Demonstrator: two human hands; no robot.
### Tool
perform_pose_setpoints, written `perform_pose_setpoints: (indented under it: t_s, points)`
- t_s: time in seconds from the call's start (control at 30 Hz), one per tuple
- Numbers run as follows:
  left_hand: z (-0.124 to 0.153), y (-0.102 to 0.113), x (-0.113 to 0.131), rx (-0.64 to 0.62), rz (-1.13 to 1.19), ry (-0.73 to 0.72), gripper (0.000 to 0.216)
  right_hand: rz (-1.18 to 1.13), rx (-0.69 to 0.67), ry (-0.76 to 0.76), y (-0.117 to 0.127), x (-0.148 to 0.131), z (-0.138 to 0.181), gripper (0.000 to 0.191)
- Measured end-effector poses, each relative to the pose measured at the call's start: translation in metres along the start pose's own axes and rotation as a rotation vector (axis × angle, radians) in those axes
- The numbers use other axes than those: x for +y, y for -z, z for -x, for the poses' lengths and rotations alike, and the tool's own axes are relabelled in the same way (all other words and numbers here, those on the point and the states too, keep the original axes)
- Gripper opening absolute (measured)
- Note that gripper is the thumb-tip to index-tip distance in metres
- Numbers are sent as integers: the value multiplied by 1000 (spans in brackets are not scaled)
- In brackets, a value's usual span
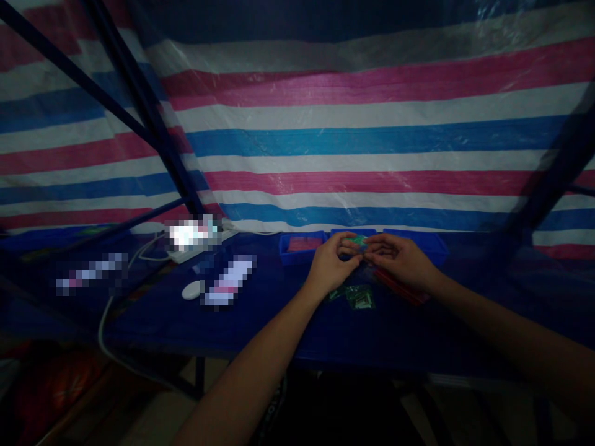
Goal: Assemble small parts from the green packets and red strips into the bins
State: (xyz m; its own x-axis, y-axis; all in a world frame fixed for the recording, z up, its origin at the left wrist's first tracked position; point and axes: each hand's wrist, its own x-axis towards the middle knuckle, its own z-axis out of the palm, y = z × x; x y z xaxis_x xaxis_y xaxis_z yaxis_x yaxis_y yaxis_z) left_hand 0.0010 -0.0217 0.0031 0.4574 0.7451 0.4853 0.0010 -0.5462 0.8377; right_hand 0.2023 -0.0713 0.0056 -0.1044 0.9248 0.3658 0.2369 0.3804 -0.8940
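Dim light here, and nearest us the dark blue table (279, 328) carries a few loose green boards (360, 297), with a white cable (103, 322) trailing off its left edge. Just above them, left hand (331, 263) and right hand (403, 259) meet, both pinching one small green circuit board (357, 240) at the fingertips, held clear of the tabletop. Behind sit blue trays (302, 248), then a pink, white and blue striped tarp (372, 136) crossed by dark metal poles (149, 118).

Forearms: bare, stretched forward, angled inward. Left grip (332, 263) and right grip (403, 260): held close together at mid-height, fingers curled, fingertips pinched and brought nearly tip to tip.
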Motion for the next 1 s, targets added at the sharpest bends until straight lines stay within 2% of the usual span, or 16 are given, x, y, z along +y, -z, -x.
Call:
perform_pose_setpoints:
  t_s: [0.4, 0.53, 1.0]
  points:
    - [2, -1, 5, -48, 36, 22, 34, -14, -5, -8, -7, -6, 4, 40]
    - [2, -4, 4, -58, 46, -11, 31, -38, 21, -6, -9, -5, 4, 41]
    - [4, -8, 11, -120, -11, -118, 23, -66, -26, 28, -8, -7, 5, 36]
